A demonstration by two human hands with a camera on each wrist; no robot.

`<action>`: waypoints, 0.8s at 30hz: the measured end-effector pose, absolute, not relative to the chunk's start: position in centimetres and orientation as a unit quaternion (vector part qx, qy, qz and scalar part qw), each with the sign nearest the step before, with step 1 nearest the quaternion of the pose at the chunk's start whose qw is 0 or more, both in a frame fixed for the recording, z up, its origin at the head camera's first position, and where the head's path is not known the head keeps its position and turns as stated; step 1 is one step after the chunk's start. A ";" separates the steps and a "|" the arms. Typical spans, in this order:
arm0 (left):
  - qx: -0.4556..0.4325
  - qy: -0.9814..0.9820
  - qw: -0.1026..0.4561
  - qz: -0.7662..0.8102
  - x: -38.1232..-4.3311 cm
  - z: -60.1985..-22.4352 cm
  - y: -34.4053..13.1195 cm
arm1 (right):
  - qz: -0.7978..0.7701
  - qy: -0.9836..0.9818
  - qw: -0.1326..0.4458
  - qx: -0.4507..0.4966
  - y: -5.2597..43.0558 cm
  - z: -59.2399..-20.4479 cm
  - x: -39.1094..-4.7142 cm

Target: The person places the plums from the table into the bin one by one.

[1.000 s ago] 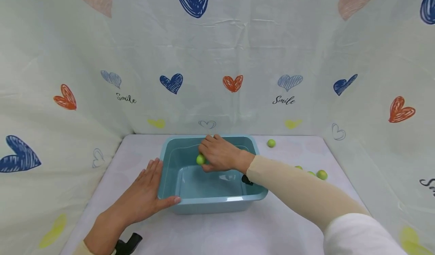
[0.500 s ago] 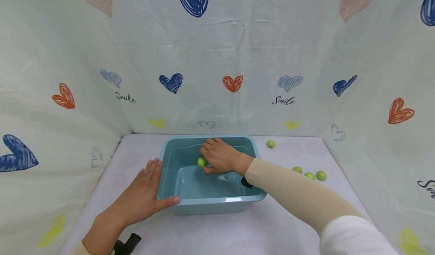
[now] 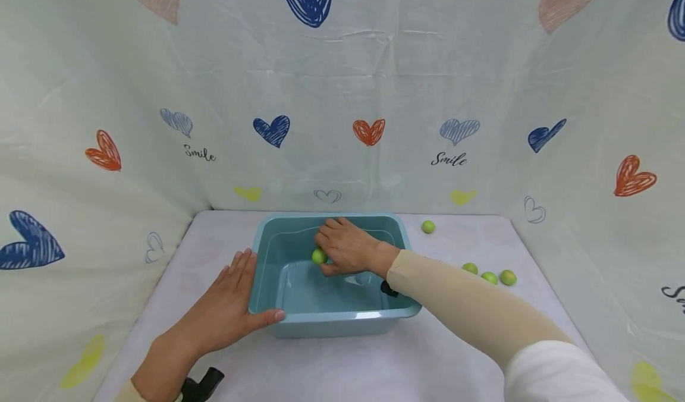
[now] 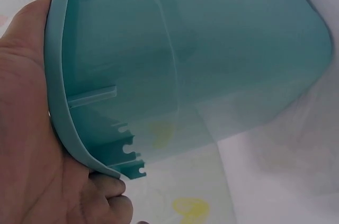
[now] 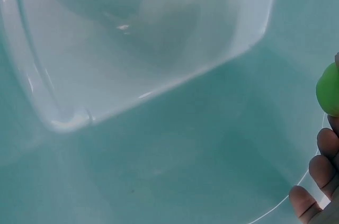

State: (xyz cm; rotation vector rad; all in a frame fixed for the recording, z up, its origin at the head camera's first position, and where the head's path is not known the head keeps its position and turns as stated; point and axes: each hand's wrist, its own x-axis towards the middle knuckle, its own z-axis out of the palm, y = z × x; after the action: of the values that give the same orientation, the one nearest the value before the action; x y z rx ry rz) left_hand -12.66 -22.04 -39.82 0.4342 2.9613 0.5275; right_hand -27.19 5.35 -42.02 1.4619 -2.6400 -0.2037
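Note:
My right hand (image 3: pixel 345 247) is inside the light blue plastic basin (image 3: pixel 337 316), pinching a small round green lime (image 3: pixel 319 256) between thumb and fingers, low by the far wall. At the right edge of the right wrist view, the same lime (image 5: pixel 329 90) sits above the curled fingertips (image 5: pixel 303 200). My left hand (image 3: pixel 227 301) rests at the basin's near left corner, its fingers straight along the left side and its thumb lying on the near rim. In the left wrist view, the hand lies against the rim (image 4: pixel 55 75).
Outside the basin to the right, several limes (image 3: pixel 508 278) lie on the white-covered table (image 3: pixel 225 235), some beside my right forearm. One lime (image 3: pixel 428 226) lies apart near the back edge. A white sheet with printed hearts (image 3: pixel 369 132) hangs around the table.
My right hand has lowered slightly in the basin with the lime still pinched. My right forearm has dipped, showing more of the limes behind it. My left hand stays put.

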 end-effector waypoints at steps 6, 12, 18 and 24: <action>0.140 0.972 0.054 0.179 -12.6 -40.0 -22.0 | -0.071 -0.873 0.057 0.479 5.3 -42.1 -27.1; 0.144 0.976 0.046 0.155 -12.6 -39.8 -22.0 | -0.074 -0.871 0.056 0.482 5.3 -42.0 -27.0; 0.147 0.979 0.040 0.135 -12.6 -39.8 -22.0 | -0.071 -0.871 0.051 0.484 5.2 -42.0 -27.0; 0.150 0.979 0.038 0.134 -12.6 -39.8 -22.0 | -0.073 -0.870 0.046 0.486 5.1 -42.0 -26.9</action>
State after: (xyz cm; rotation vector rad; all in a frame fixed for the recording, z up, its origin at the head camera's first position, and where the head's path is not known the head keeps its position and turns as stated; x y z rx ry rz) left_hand -12.58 -22.01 -39.77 0.4614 3.0032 0.4101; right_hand -26.93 5.15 -42.04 1.4822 -2.6559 -0.2241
